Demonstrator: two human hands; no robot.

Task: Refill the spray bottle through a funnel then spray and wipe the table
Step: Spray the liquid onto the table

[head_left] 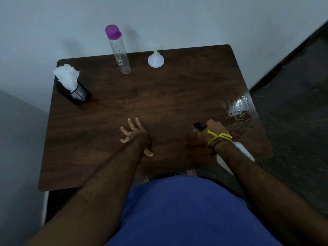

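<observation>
The right hand [212, 127] has its grip clamped round the neck of the spray bottle [244, 153], fingers curled over the black spray head [200, 126], which sticks out to the left of the knuckles. The bottle's white body runs back from the grip under the wrist and forearm, toward the person, so only parts of it show on either side of the arm. A yellow thread band [219, 138] is tied just behind the grip, at the wrist.

Just beyond the grip and to its right, near the table's [159, 96] right edge, lies a patch of wet droplets [239, 107] catching the light (the sheen makes its exact outline hard to trace).

To the left of the grip, apart from it, the left hand [136, 136] rests on the dark wood with fingers spread and straight, holding nothing.

Well ahead of the grip, at the far edge by the wall, a white funnel [156, 59] sits wide mouth down with its spout up. Left of the funnel stands a clear water bottle [120, 55] with a purple cap [112, 31]. Farther left still, at the far left corner, a black mesh holder [76, 94] carries white tissues [66, 76] standing out of its top.
</observation>
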